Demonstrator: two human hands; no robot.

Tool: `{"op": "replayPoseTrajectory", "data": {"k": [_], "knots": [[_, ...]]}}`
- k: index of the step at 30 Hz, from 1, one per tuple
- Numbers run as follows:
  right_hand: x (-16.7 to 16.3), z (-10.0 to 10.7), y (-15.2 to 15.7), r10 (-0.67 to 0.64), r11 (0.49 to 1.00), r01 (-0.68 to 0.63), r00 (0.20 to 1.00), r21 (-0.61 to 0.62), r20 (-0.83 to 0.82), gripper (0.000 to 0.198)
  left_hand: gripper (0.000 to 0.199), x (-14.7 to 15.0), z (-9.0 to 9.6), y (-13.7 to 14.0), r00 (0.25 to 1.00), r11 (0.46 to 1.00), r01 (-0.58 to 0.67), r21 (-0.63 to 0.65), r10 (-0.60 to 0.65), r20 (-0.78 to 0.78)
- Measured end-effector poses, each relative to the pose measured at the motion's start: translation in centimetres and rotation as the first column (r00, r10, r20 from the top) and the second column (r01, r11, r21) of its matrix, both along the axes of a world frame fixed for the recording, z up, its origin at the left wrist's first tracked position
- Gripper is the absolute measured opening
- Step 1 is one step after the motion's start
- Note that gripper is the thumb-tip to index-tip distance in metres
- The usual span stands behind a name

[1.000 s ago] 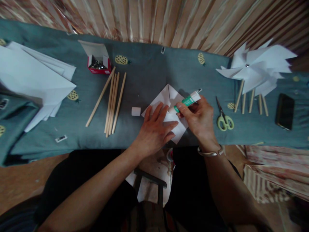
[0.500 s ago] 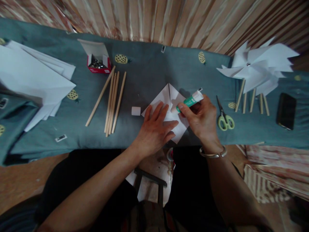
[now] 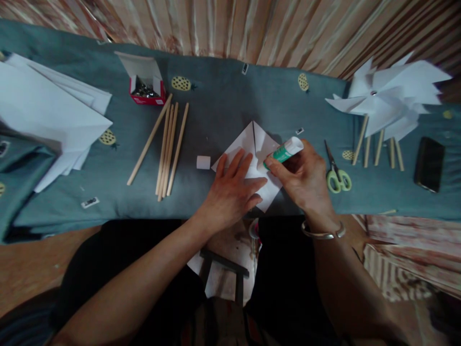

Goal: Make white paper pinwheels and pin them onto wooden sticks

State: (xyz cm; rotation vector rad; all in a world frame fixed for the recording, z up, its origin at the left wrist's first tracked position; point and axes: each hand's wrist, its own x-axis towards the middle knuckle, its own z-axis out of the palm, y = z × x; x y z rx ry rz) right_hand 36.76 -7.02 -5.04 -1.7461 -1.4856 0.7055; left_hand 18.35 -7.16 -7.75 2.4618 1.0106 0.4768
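A square of white paper [image 3: 268,194], with slits running in from its corners, lies near the table's front edge. My left hand [image 3: 234,187] rests flat on its left part, fingers spread. In my right hand [image 3: 306,173] is a green and white glue stick [image 3: 284,151], tilted with its lower end down at the middle of the paper. Whether the glue tip touches the paper is hard to see. The white glue stick cap [image 3: 203,162] stands apart, just left of the paper. Green-handled scissors [image 3: 337,173] lie to the right of my right hand.
Several wooden sticks [image 3: 167,149] lie left of the paper, below an open red box [image 3: 147,91] of small metal pieces. White sheets [image 3: 61,110] are stacked at far left. Paper pinwheels [image 3: 385,96] on sticks lie at right, beside a black phone [image 3: 429,164].
My right hand and the glue stick have shifted slightly to the right over the paper. My left hand stays in place on the sheet. The camera view has moved a little.
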Motion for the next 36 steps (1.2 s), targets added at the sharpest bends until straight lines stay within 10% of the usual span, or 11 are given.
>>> {"op": "replayPoseTrajectory", "data": {"k": [36], "knots": [[-2.4, 1.1, -0.5, 0.045, 0.999, -0.043, 0.985, -0.014, 0.167, 0.025, 0.034, -0.2, -0.6, 0.1, 1.0, 0.999, 0.02, 0.045, -0.019, -0.021]]}}
